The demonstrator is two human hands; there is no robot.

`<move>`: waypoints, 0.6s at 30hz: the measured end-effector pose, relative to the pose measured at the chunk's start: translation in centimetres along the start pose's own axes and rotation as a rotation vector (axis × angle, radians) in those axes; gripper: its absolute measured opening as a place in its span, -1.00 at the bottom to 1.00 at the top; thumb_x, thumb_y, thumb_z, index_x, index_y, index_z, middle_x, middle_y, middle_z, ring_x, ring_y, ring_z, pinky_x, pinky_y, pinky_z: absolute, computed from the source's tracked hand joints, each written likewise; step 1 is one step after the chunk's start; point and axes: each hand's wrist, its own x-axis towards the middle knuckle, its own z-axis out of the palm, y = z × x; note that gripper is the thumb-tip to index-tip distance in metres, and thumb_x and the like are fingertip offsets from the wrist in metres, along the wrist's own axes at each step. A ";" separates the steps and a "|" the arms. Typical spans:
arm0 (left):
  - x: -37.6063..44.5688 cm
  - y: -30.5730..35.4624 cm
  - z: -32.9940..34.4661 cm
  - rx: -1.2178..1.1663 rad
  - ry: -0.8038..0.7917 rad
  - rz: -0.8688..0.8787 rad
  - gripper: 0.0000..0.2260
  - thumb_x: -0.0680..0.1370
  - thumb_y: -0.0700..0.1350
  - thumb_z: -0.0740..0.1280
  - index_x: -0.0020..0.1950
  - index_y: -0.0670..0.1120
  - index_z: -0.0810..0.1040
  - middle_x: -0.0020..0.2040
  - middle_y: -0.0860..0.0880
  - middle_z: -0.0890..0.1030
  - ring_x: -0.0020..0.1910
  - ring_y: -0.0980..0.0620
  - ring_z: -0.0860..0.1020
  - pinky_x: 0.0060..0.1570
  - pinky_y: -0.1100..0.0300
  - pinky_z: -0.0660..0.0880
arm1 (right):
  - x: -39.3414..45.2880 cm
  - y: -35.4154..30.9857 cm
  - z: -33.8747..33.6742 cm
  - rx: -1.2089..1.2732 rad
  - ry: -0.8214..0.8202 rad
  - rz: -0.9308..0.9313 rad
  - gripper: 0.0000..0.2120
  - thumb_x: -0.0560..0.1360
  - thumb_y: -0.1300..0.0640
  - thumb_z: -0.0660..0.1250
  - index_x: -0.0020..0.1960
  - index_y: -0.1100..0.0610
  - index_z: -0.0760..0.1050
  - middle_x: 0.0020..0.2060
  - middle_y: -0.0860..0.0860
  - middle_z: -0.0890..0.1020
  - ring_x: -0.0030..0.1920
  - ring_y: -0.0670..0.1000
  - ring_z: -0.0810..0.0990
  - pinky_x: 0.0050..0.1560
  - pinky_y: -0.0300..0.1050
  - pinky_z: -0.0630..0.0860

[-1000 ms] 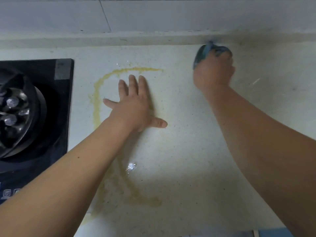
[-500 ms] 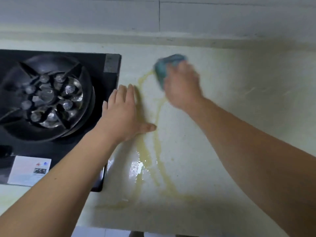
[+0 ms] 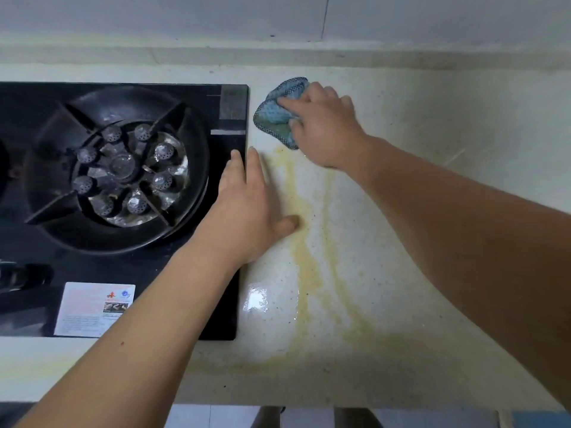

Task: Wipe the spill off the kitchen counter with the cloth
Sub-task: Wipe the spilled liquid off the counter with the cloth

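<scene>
A yellowish spill (image 3: 304, 242) runs in streaks down the pale speckled counter (image 3: 432, 125), from just below the cloth to the front edge. My right hand (image 3: 324, 128) presses a bunched blue mesh cloth (image 3: 278, 111) flat on the counter at the spill's far end, right beside the stove's corner. My left hand (image 3: 247, 208) lies palm down with fingers spread, partly on the counter and partly over the stove's right edge, its thumb touching the spill.
A black glass gas stove (image 3: 228, 304) with a burner and pan support (image 3: 123, 171) fills the left side. A white label (image 3: 89, 307) sits on its front. The tiled wall (image 3: 278, 20) rises behind the counter. The floor shows below the front edge.
My right hand swept the cloth from the back right of the counter leftward to the stove's corner. The upper arc of the spill is gone. The view shifted left, showing more stove.
</scene>
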 end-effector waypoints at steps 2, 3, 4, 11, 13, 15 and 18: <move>-0.7 0.1 -0.3 -0.021 -0.018 0.009 0.13 0.51 0.28 0.44 0.65 -0.21 -0.30 0.68 -0.21 -0.22 0.66 -0.07 -0.25 0.57 0.13 -0.24 | 2.1 0.8 -0.4 -0.070 0.013 0.118 -0.52 0.69 -0.04 0.12 0.60 -0.15 0.28 0.38 0.13 0.41 0.35 0.21 0.40 0.32 0.16 0.33; -0.9 0.1 -0.3 -0.026 -0.020 0.014 0.12 0.52 0.27 0.43 0.65 -0.21 -0.30 0.68 -0.19 -0.23 0.66 -0.06 -0.25 0.56 0.14 -0.24 | 2.5 0.9 -0.7 -0.084 0.003 0.167 -0.52 0.68 -0.03 0.13 0.60 -0.13 0.29 0.40 0.15 0.40 0.35 0.22 0.40 0.32 0.16 0.34; -1.0 0.1 -0.4 -0.027 -0.017 0.024 0.10 0.55 0.24 0.42 0.65 -0.23 -0.31 0.68 -0.19 -0.22 0.66 -0.06 -0.25 0.56 0.15 -0.24 | 2.5 0.8 -0.8 -0.080 -0.012 0.174 -0.52 0.67 -0.02 0.15 0.59 -0.13 0.30 0.40 0.15 0.40 0.35 0.23 0.40 0.32 0.16 0.34; -1.9 -1.3 -0.6 -0.167 0.043 0.029 -0.24 0.60 -0.30 0.20 0.65 -0.28 -0.24 0.68 -0.26 -0.12 0.68 -0.09 -0.13 0.50 0.29 -0.16 | -11.0 -3.6 -0.5 0.148 -0.136 -0.301 -0.55 0.54 0.04 0.17 0.39 -0.17 0.52 0.07 0.00 0.48 0.04 0.09 0.43 0.05 0.10 0.38; -2.5 -1.8 -0.1 -0.143 0.033 0.051 -0.24 0.59 -0.33 0.19 0.65 -0.27 -0.22 0.68 -0.26 -0.10 0.68 -0.09 -0.12 0.47 0.34 -0.18 | -13.9 -3.1 -0.3 0.162 -0.195 -0.380 -0.60 0.53 0.07 0.20 0.31 -0.16 0.56 0.02 -0.04 0.46 0.01 0.06 0.42 0.03 0.09 0.37; -3.1 -2.2 0.2 -0.116 0.013 0.069 -0.24 0.59 -0.32 0.19 0.67 -0.24 -0.19 0.68 -0.25 -0.06 0.68 -0.08 -0.10 0.51 0.32 -0.15 | -15.5 -2.5 -0.9 0.172 -0.266 -0.427 -0.60 0.56 0.07 0.19 0.32 -0.19 0.59 0.00 -0.09 0.47 0.00 0.01 0.44 0.07 0.08 0.35; -3.4 -2.4 0.2 -0.107 0.005 0.074 -0.28 0.62 -0.28 0.22 0.69 -0.19 -0.10 0.69 -0.20 0.03 0.68 -0.06 -0.01 0.60 0.19 -0.03 | -15.3 -2.6 -3.2 0.348 -0.374 -0.315 -0.62 0.60 0.06 0.16 0.29 -0.14 0.63 0.01 -0.12 0.54 0.02 -0.06 0.54 0.18 0.03 0.39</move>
